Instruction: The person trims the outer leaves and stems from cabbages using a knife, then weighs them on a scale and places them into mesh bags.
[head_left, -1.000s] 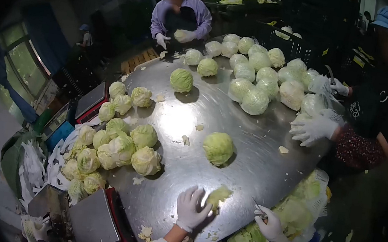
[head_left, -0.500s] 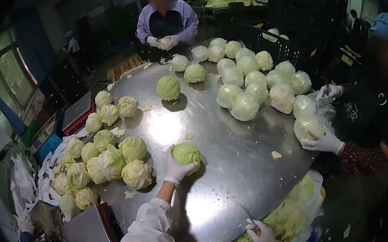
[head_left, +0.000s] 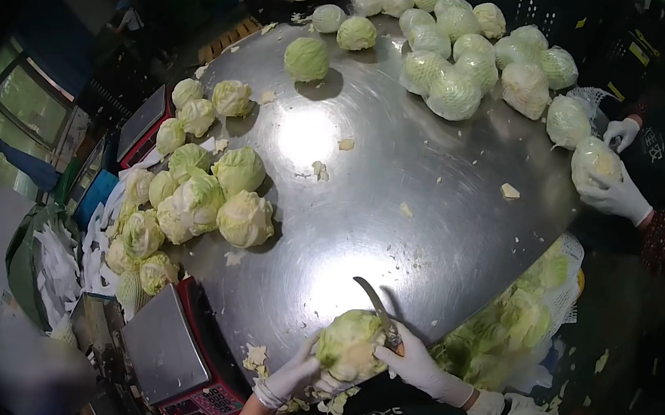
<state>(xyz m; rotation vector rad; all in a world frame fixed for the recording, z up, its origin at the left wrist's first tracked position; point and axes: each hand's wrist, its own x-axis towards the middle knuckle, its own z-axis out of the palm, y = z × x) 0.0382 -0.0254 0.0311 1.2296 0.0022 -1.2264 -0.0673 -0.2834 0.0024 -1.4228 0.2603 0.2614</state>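
Close to my body, at the near edge of the metal table [head_left: 349, 210], a trimmed-looking cabbage [head_left: 351, 346] is held between my hands. My gloved left hand [head_left: 300, 378] wraps its lower left side. My gloved right hand [head_left: 420, 362] grips a curved knife [head_left: 375, 297] at the cabbage's right side, its blade pointing up and left. Part of the handle is hidden by my fingers. Leaf scraps [head_left: 255, 359] lie beside my left hand.
Unwrapped cabbages [head_left: 197, 205] are heaped at the left, near a red scale [head_left: 167, 345]. Wrapped cabbages [head_left: 455, 92] sit at the back. A co-worker's gloved hand [head_left: 621, 195] holds one at the right. Loose leaves [head_left: 502, 322] fill a bag below the right edge.
The cabbage in my left hand has come from mid-table to near my body and is turned. My right hand has brought the knife up beside it. The view has tilted downward.
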